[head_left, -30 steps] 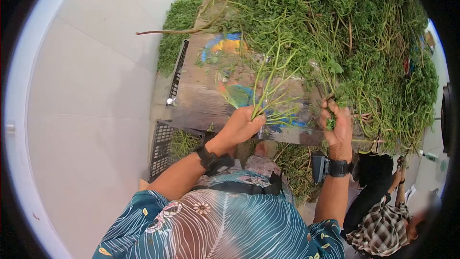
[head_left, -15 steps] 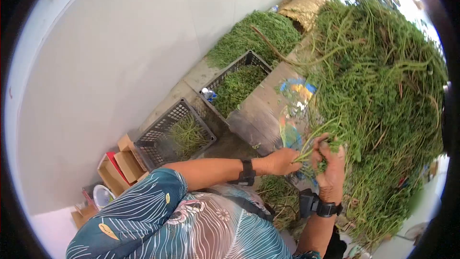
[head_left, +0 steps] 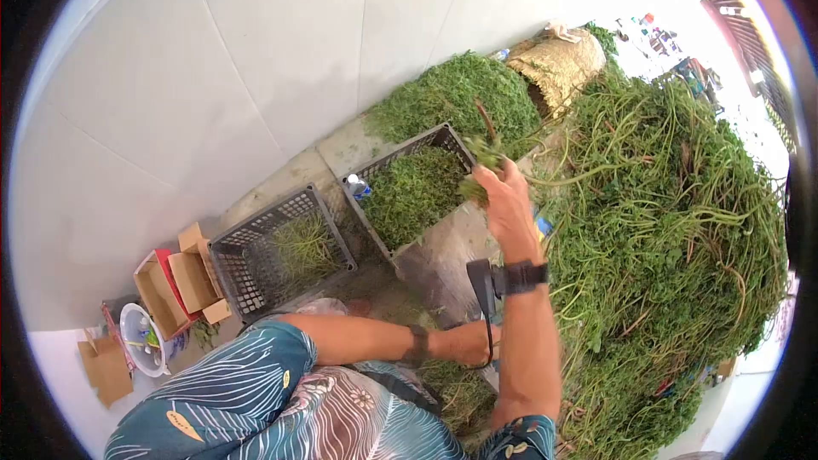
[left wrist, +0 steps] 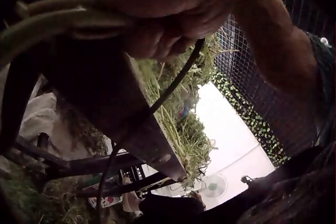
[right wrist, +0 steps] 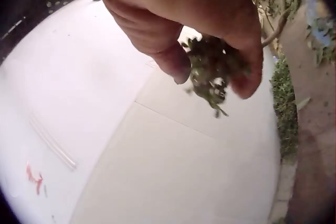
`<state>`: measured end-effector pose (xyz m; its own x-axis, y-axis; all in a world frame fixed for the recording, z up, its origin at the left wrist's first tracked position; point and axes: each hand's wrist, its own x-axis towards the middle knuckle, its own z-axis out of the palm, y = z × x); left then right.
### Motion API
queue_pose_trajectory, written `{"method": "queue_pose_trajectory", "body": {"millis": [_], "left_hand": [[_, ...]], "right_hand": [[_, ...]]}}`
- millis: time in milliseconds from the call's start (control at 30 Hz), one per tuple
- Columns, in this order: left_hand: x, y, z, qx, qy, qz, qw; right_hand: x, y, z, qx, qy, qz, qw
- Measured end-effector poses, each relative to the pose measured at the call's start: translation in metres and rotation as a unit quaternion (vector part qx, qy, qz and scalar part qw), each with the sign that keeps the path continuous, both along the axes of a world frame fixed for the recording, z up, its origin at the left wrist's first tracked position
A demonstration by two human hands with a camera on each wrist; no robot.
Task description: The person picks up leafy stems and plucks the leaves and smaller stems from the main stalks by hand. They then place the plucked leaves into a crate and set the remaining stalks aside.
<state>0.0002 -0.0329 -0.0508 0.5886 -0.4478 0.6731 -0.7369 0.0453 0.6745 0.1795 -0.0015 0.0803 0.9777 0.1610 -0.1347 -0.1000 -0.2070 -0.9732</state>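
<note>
Leaves [head_left: 484,152] are pinched in the right hand [head_left: 509,209], which is raised beside the far right corner of a black crate [head_left: 394,249] filled with green leaves [head_left: 417,192]. In the right wrist view, the leafy bunch [right wrist: 210,69] sits between the thumb and fingers of the right hand [right wrist: 184,14]. Low near the body, the left hand [head_left: 467,343] is partly covered by the right forearm. The left wrist view shows its fingers [left wrist: 157,40] curled round thick green stems [left wrist: 58,22].
A second black crate [head_left: 223,277] holds thin stems [head_left: 307,243]. A large heap of greens [head_left: 673,247] fills the right side. Another leaf pile [head_left: 464,98] lies by the wall beside a woven sack [head_left: 558,64]. Cardboard boxes [head_left: 194,281] and a white basin [head_left: 141,341] stand at left.
The right hand has moved away from the left hand, up and left to the leaf crate, carrying leaves. The head view has swung left, bringing both crates and the boxes into sight.
</note>
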Motion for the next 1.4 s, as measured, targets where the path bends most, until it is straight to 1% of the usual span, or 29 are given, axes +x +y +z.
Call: {"method": "queue_pose_trajectory", "body": {"millis": [33, 67, 133, 167, 200, 233, 267, 300, 333, 400, 500, 533, 633, 667, 733, 767, 800, 900, 967, 1000, 1067, 1100, 1133, 1167, 1200, 1233, 1267, 1367, 1400], "left_hand": [[0.0, 0.002, 0.008, -0.033, 0.009, -0.004, 0.999], [0.001, 0.004, 0.015, -0.066, 0.017, -0.007, 0.998], [0.005, 0.007, 0.033, -0.113, 0.054, -0.009, 0.992], [0.006, 0.012, 0.039, -0.036, 0.078, -0.042, 0.995], [0.008, 0.016, 0.045, 0.045, 0.095, -0.073, 0.992], [0.012, 0.022, 0.049, 0.223, 0.11, -0.135, 0.959], [0.011, 0.022, 0.046, 0.266, 0.155, -0.169, 0.936], [0.011, 0.023, 0.042, 0.311, 0.198, -0.197, 0.908], [0.009, 0.02, 0.029, 0.225, 0.277, -0.197, 0.913], [0.008, 0.023, 0.04, 0.075, 0.338, -0.134, 0.929], [0.012, 0.025, 0.05, 0.028, 0.371, -0.11, 0.922], [0.02, 0.031, 0.06, 0.164, 0.435, -0.13, 0.876], [0.029, 0.042, 0.091, 0.164, 0.542, -0.152, 0.81], [0.026, 0.038, 0.084, 0.138, 0.545, -0.157, 0.812], [0.022, 0.032, 0.069, 0.081, 0.549, -0.155, 0.818], [0.021, 0.031, 0.068, 0.078, 0.562, -0.168, 0.806], [0.021, 0.033, 0.069, 0.073, 0.575, -0.178, 0.795], [0.022, 0.037, 0.069, 0.078, 0.593, -0.209, 0.774], [0.02, 0.037, 0.068, 0.081, 0.596, -0.209, 0.771], [0.02, 0.037, 0.072, 0.077, 0.608, -0.204, 0.763], [0.022, 0.039, 0.083, 0.067, 0.633, -0.187, 0.749], [0.022, 0.042, 0.084, 0.031, 0.655, -0.185, 0.732], [0.023, 0.042, 0.084, -0.005, 0.676, -0.184, 0.714], [0.024, 0.043, 0.084, -0.042, 0.695, -0.183, 0.694], [0.026, 0.045, 0.072, -0.059, 0.681, -0.206, 0.7], [0.027, 0.046, 0.072, -0.042, 0.679, -0.212, 0.701], [0.028, 0.047, 0.072, -0.026, 0.677, -0.218, 0.702], [0.032, 0.048, 0.074, 0.015, 0.678, -0.227, 0.699], [0.033, 0.049, 0.075, 0.029, 0.68, -0.229, 0.696]], "right_hand": [[0.007, 0.007, -0.009, 0.004, -0.021, -0.011, 1.0], [0.013, 0.009, -0.023, -0.043, -0.006, -0.044, 0.998], [0.009, 0.008, -0.008, -0.08, -0.017, -0.008, 0.997], [0.008, 0.003, -0.004, -0.097, -0.021, 0.009, 0.995], [0.015, -0.01, -0.016, -0.11, -0.061, 0.029, 0.992], [0.001, -0.011, 0.004, -0.061, -0.023, 0.036, 0.997], [-0.016, -0.019, 0.031, -0.012, 0.013, 0.042, 0.999], [-0.036, -0.027, 0.052, -0.003, 0.018, 0.072, 0.997], [-0.06, -0.039, 0.068, 0.006, 0.024, 0.101, 0.995], [-0.11, -0.07, 0.083, 0.022, 0.049, 0.161, 0.985], [-0.182, -0.121, 0.062, 0.099, 0.113, 0.249, 0.957], [-0.203, -0.126, 0.059, 0.028, 0.194, 0.205, 0.959], [-0.242, -0.135, 0.024, -0.138, 0.242, 0.16, 0.947], [-0.252, -0.134, 0.006, -0.201, 0.163, 0.112, 0.959], [-0.256, -0.128, -0.013, -0.113, 0.154, -0.051, 0.98], [-0.252, -0.126, -0.016, -0.069, 0.143, -0.127, 0.979], [-0.247, -0.125, -0.014, -0.075, 0.138, -0.153, 0.976], [-0.229, -0.124, -0.01, -0.066, 0.117, -0.205, 0.969], [-0.224, -0.126, -0.025, -0.028, 0.098, -0.215, 0.971], [-0.22, -0.127, -0.029, -0.012, 0.11, -0.196, 0.974], [-0.218, -0.126, -0.024, 0.165, 0.146, -0.23, 0.948], [-0.217, -0.123, -0.019, 0.253, 0.164, -0.243, 0.922], [-0.217, -0.123, -0.026, 0.222, 0.15, -0.225, 0.937], [-0.215, -0.127, -0.031, 0.331, 0.135, -0.286, 0.889], [-0.211, -0.134, -0.034, 0.433, 0.118, -0.345, 0.825], [-0.211, -0.144, -0.039, 0.525, 0.098, -0.399, 0.746], [-0.215, -0.158, -0.047, 0.574, 0.084, -0.366, 0.728], [-0.215, -0.182, -0.048, 0.6, 0.036, -0.402, 0.69], [-0.216, -0.189, -0.048, 0.614, 0.006, -0.378, 0.693]]}}
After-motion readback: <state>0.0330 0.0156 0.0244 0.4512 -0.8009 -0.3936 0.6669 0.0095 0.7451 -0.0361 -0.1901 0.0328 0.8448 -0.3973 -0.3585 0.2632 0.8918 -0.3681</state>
